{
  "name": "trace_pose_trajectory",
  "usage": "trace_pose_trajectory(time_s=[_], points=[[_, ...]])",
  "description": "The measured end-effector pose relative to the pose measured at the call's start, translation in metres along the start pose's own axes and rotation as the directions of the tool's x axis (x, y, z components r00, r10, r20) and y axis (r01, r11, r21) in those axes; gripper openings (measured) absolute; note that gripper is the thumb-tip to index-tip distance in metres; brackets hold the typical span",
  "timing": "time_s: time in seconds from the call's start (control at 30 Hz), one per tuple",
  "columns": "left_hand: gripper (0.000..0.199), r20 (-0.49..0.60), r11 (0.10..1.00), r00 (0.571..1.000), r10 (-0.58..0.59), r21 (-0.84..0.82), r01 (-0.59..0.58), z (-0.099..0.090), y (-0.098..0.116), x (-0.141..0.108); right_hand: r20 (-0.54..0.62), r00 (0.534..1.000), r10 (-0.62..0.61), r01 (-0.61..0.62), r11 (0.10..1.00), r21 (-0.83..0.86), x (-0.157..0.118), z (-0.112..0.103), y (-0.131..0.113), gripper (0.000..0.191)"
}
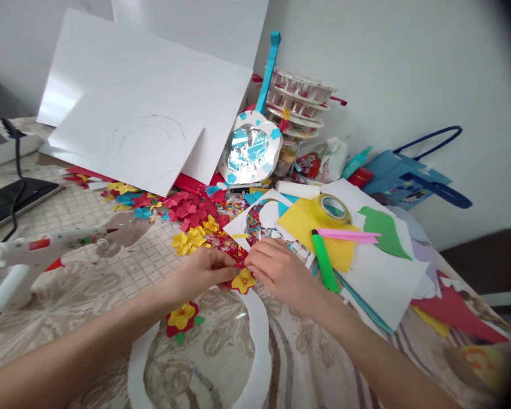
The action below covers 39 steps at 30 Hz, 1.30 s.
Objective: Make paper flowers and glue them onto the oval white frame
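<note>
A white ring cut from card or foam (262, 332) lies on the table in front of me. On its top edge sits a paper flower (243, 280) with a yellow centre and red outer petals. My left hand (202, 268) and my right hand (279, 270) meet just above it, fingertips closed on red paper petals at its upper side. Whether those petals belong to this flower or to another, I cannot tell. A second red and yellow flower (181, 318) with green leaves is at the ring's upper left.
At left lies a white glue gun (38, 255) with a phone (17, 199) behind it. Loose red flowers (191, 209) and yellow flowers (193, 238) are heaped beyond my hands. Yellow tape (333, 209), a green marker (325, 261) and paper sheets lie right; a decorated round fan (251, 147) leans behind.
</note>
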<state>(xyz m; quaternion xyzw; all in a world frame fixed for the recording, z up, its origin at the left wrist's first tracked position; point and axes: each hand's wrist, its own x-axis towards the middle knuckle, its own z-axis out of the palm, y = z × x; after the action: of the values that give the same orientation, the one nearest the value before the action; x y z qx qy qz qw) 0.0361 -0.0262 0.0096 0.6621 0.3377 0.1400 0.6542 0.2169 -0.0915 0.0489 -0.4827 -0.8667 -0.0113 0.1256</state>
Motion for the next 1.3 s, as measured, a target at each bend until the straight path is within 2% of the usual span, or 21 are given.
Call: trace_pose_trajectory(time_s=[0.17, 0.4, 0.57, 0.73, 0.87, 1.07, 1.2, 1.3], points=[[0.025, 0.014, 1.0, 1.0, 0.006, 0.005, -0.006, -0.001, -0.001, 0.0, 0.037, 0.999, -0.039, 0.04, 0.999, -0.002, 0.0, 0.0, 0.002, 0.018], [0.025, 0.027, 0.995, 0.999, 0.043, 0.088, -0.045, -0.001, -0.004, 0.0, 0.121, 0.986, -0.116, 0.135, 0.977, -0.163, 0.004, -0.006, -0.002, 0.015], [0.02, -0.002, 0.996, 0.998, 0.056, 0.068, -0.055, 0.0, 0.001, 0.0, 0.163, 0.967, -0.193, 0.232, 0.935, -0.27, 0.011, -0.011, -0.009, 0.019], [0.015, -0.032, 0.998, 0.998, 0.057, 0.035, -0.056, 0.0, 0.002, 0.0, 0.213, 0.949, -0.232, 0.288, 0.913, -0.289, 0.017, -0.014, -0.014, 0.017], [0.014, -0.039, 0.999, 0.999, 0.017, -0.03, -0.018, 0.0, 0.002, 0.002, 0.176, 0.959, -0.221, 0.261, 0.929, -0.262, 0.015, -0.011, -0.01, 0.015], [0.018, -0.019, 0.995, 1.0, -0.022, -0.094, 0.02, -0.002, -0.001, 0.004, 0.078, 0.993, -0.085, 0.094, 0.987, -0.128, 0.009, -0.004, 0.002, 0.011], [0.016, -0.03, 0.992, 0.999, -0.023, -0.128, 0.019, -0.002, -0.002, 0.004, 0.09, 0.991, -0.095, 0.103, 0.991, -0.087, 0.007, -0.004, 0.003, 0.012], [0.017, -0.019, 0.994, 1.0, -0.006, -0.114, 0.004, -0.001, 0.0, 0.003, 0.108, 0.988, -0.114, 0.127, 0.985, -0.118, 0.008, -0.005, 0.0, 0.014]])
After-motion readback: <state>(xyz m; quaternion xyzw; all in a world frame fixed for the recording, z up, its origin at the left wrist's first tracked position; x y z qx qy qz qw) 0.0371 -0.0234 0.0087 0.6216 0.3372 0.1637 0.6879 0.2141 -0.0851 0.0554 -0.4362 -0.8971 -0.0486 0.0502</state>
